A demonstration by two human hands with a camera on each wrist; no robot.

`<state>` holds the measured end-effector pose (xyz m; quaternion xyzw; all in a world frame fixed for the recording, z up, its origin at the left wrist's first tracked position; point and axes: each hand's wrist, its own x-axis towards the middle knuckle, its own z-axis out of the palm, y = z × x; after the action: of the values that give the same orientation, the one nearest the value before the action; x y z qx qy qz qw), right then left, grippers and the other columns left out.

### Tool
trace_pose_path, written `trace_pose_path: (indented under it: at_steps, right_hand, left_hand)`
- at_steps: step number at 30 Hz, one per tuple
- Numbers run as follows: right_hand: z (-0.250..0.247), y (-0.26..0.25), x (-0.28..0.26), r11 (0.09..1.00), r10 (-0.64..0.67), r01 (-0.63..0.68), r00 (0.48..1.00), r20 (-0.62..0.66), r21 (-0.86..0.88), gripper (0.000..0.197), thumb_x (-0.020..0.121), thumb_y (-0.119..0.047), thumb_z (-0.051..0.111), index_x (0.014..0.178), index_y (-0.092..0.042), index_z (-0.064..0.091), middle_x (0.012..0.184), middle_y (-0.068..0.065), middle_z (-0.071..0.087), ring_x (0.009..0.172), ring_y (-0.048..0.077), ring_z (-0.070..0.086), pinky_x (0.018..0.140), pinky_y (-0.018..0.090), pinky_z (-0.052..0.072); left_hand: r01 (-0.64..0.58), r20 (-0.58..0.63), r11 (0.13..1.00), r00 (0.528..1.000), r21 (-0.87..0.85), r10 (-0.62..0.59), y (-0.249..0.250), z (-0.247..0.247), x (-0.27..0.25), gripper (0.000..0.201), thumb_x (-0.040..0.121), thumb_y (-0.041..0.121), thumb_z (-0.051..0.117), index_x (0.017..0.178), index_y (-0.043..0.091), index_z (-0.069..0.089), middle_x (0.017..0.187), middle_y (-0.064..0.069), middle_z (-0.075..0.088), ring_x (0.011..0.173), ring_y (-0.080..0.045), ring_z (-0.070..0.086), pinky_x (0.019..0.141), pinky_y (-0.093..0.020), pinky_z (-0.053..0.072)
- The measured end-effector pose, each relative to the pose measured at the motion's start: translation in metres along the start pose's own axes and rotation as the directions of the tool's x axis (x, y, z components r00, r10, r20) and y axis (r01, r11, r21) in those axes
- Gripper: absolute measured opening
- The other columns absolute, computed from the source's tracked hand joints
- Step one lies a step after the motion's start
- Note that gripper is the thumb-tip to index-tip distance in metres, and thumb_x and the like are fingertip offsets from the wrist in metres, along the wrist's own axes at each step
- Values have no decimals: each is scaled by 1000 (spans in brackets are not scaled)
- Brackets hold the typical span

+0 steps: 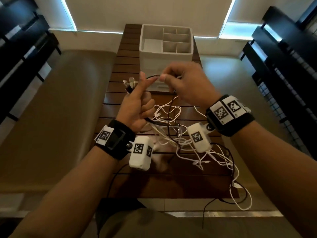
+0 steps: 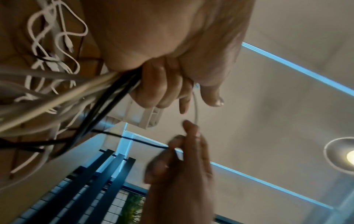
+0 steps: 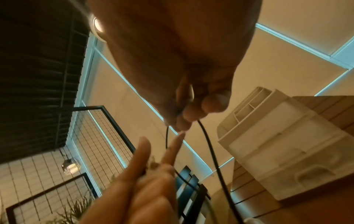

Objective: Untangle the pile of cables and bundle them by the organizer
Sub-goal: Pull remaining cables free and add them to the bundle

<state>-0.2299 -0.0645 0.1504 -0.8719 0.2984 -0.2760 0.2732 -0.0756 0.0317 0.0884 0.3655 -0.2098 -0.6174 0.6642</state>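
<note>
Above the wooden table [image 1: 120,66], my left hand [image 1: 139,100] grips a bunch of white and black cables in its curled fingers, thumb and forefinger stretched out. Several connector ends [image 1: 129,82] stick out past its knuckles. My right hand [image 1: 162,77] pinches a thin black cable [image 1: 152,76] that arcs across to the left thumb. The right wrist view shows this black cable [image 3: 207,145] hanging from my right fingertips [image 3: 188,115]. In the left wrist view the gripped bunch [image 2: 107,94] trails off toward the tangled pile [image 1: 181,140] on the table. The white organizer [image 1: 165,42] stands behind both hands.
Loose white and black cable loops [image 1: 238,191] spill over the table's near right edge. The organizer has several open compartments on top and a drawer front [image 3: 287,151] below. Beige cushioned seats [image 1: 56,109] flank the narrow table. Dark slatted furniture stands at both sides.
</note>
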Motion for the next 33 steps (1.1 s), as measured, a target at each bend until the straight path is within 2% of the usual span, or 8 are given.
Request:
trace_pose_path:
  at_steps: [6,11,14,17,20,25,28,33]
  right_hand:
    - [-7,-4,-15,993,-92,94,995,30,-69,18,102,-28,64,96,-13,72,74,-10,60,69,7,56,65,26,46]
    - [-20,-25,-21,979,-206,202,973,-106,-39,17,103,-19,61,93,-7,67,79,-4,58,69,18,59,63,39,52]
    - [-43,-29,-25,971,-215,229,963,-162,72,17,105,-18,60,97,-5,66,84,11,64,71,26,63,61,41,56]
    - [-57,-18,-33,982,-175,177,984,43,-58,17,103,-26,63,95,-14,69,79,3,64,70,17,60,65,37,51]
    - [-53,5,-40,983,-29,82,953,301,-166,14,101,-33,65,91,-24,70,77,-9,63,71,8,58,64,24,44]
    - [-49,43,-48,910,184,-33,925,331,-413,19,101,-33,64,97,-17,73,75,-12,61,68,0,55,60,20,35]
    - [-42,46,-63,938,206,-30,848,488,-344,15,101,-33,63,95,-23,72,76,-14,59,73,-9,57,61,15,34]
    - [-30,57,-80,935,278,-77,762,585,-345,19,101,-35,64,86,-25,69,74,-9,64,67,-6,59,57,12,41]
  left_hand:
    - [74,-95,969,991,-234,-98,12,-2,9,30,111,29,49,91,13,65,42,9,25,31,-5,23,30,-17,22]
    - [102,-187,931,966,-350,-176,4,-6,20,26,109,20,47,89,9,60,40,9,24,28,-6,22,29,-17,20]
    - [114,-198,914,959,-389,-204,5,-27,25,25,108,21,47,92,9,62,40,8,26,28,-8,23,29,-18,20]
    - [118,-143,920,973,-375,-183,3,-37,24,33,109,33,48,94,10,65,39,8,26,28,-9,24,28,-18,21]
    - [101,-103,942,985,-320,-140,5,-32,21,23,104,31,53,98,12,65,40,8,26,28,-8,24,28,-18,20]
    - [103,-102,942,985,-321,-142,12,-31,14,26,109,25,46,99,12,66,42,8,26,30,-7,23,31,-18,19]
    - [89,-104,950,987,-300,-126,14,-29,10,41,111,42,44,100,11,68,41,9,25,29,-8,23,32,-17,17]
    - [56,-170,970,981,-237,-99,13,-26,10,58,103,65,46,73,18,62,43,11,24,32,-5,21,32,-17,16]
